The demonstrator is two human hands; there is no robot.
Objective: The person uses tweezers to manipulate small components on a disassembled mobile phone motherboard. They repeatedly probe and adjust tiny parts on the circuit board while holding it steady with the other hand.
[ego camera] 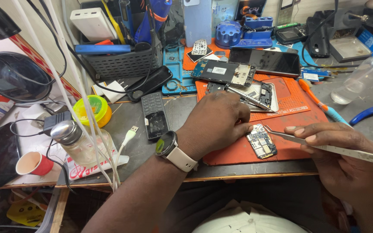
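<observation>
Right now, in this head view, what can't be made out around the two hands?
- Left hand: fingertips curl under, hiding how they touch the circuit board.
- Tweezers: back end cut off by the right edge; tips too thin to tell if they touch the board.
- Right hand: wrist cut off at the corner.
- Board parts: too small.

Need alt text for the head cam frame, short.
A person's left hand, a watch on its wrist, presses down a small circuit board on an orange work mat, while the right hand holds metal tweezers with the tips at the board's top edge. Opened phones, a keypad handset, and tools crowd the bench behind.
</observation>
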